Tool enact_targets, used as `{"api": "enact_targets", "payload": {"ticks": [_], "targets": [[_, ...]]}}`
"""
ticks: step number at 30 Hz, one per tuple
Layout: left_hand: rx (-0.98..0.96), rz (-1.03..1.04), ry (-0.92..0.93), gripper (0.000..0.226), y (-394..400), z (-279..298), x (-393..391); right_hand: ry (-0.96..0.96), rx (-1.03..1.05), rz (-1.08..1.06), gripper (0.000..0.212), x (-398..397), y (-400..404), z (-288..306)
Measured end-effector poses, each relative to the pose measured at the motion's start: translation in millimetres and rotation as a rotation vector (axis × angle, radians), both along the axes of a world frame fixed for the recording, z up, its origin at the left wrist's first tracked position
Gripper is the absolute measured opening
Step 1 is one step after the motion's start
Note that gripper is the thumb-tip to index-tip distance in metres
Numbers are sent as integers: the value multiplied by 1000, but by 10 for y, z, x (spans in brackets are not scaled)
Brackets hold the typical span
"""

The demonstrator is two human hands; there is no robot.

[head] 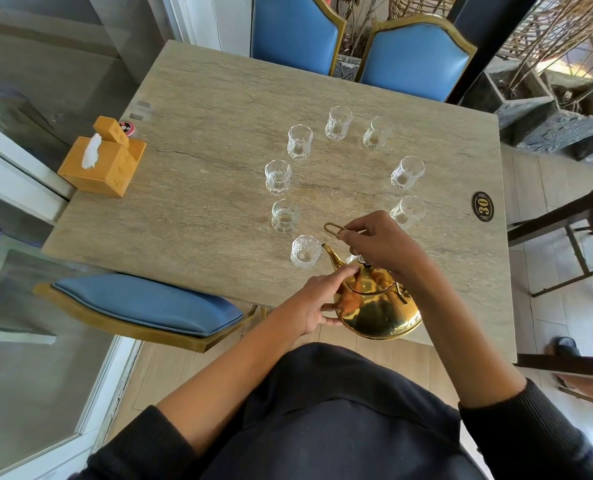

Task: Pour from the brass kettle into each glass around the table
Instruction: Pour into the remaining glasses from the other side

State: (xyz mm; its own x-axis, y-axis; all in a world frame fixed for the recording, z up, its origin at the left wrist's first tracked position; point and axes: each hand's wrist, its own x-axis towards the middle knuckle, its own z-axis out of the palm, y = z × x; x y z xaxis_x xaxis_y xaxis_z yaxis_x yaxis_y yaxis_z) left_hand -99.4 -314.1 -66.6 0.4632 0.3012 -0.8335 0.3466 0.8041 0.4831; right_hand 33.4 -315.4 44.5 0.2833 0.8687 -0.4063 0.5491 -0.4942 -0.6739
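Note:
A shiny brass kettle [379, 311] is tipped over the table's near edge, its spout at the rim of the nearest glass [305, 252]. My right hand [379, 244] grips the kettle's wire handle from above. My left hand [317, 303] supports the kettle's side, the forefinger stretched straight onto the lid and the thumb under the body. Several cut-glass tumblers stand in a ring on the stone table [218, 140]; among them are a glass [284, 215] at the near left, one [338, 123] at the far side and one [407, 212] just beyond my right hand.
A wooden tissue box [102, 164] stands at the table's left edge. A black oval number plate [483, 206] lies at the right. Blue chairs stand at the far side [414, 60] and near left [146, 306]. A dark chair frame [565, 233] is on the right.

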Motion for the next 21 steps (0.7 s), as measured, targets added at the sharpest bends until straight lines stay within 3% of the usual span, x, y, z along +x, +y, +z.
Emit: {"api": "enact_targets", "payload": {"ticks": [7,12,21], "targets": [[-6,3,5,48,8,24,3,-24,-9,20,26,9,14,13],[-1,4,1,58,7,39,22,-26,-8,15,26,20,20,23],[-3,11,2,38,20,40,47,-14,0,21,27,41,24,39]]}}
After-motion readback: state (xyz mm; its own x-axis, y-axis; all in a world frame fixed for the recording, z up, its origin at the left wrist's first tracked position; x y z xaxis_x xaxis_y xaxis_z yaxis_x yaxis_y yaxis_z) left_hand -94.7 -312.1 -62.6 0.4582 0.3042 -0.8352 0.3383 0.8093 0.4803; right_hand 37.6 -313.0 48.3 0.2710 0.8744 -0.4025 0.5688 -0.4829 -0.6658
